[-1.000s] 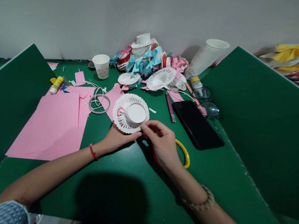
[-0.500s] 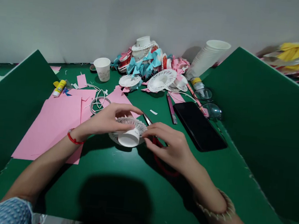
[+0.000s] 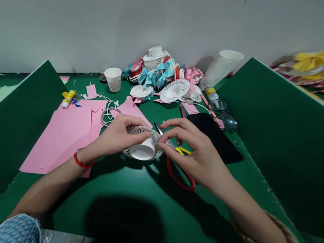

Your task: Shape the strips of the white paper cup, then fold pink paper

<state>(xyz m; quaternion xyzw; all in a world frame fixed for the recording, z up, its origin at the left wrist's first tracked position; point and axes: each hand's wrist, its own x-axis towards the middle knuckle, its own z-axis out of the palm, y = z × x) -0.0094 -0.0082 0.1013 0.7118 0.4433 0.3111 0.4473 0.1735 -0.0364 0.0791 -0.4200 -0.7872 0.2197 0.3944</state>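
My left hand (image 3: pixel 120 134) is curled over a white paper-cup hat (image 3: pixel 142 146) with a fringed brim, holding it tilted just above the green table (image 3: pixel 132 195). The fingers of my right hand (image 3: pixel 196 153) pinch the hat's brim on its right side. Scissors (image 3: pixel 175 164) with red and yellow handles lie on the table right under that hand, blades pointing to the far left. I cannot tell whether the hand touches them.
Pink paper sheets (image 3: pixel 63 135) lie at left with a glue stick (image 3: pixel 68 99) and a tape ring (image 3: pixel 108 114). A black phone (image 3: pixel 220 142), glasses (image 3: pixel 222 114), stacked cups (image 3: pixel 223 68), a single cup (image 3: pixel 113 78) and a heap of finished hats (image 3: pixel 160 75) sit behind. Green dividers (image 3: pixel 286 137) stand on both sides.
The hat lay upright before me with its crown up; my left hand moved over it and tipped it toward me. My right hand shifted along the brim, uncovering the scissors.
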